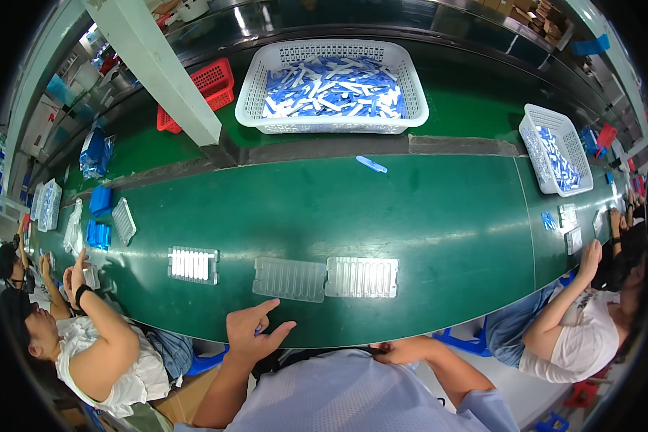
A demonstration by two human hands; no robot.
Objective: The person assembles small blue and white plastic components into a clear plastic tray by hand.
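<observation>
My left hand (255, 333) is raised at the table's near edge. Its index finger and thumb stretch apart, while the other fingers curl in; a small bluish bit shows among them, too small to name. The index fingertip is by the lower edge of a clear plastic slotted tray (289, 279), which looks empty. Another clear slotted tray (362, 278) lies right beside it, bright with glare. My right hand (403, 350) rests low against my waist, just below the table edge, with its fingertips partly hidden. Further left lies a clear tray (192, 266) filled with white pieces.
A large white basket (331, 127) of blue and white pieces stands beyond the ledge. One blue piece (371, 164) lies on the green table (439, 209). A red basket (212, 85) sits behind a white post (158, 68). People work at both sides; another white basket (558, 147) stands right.
</observation>
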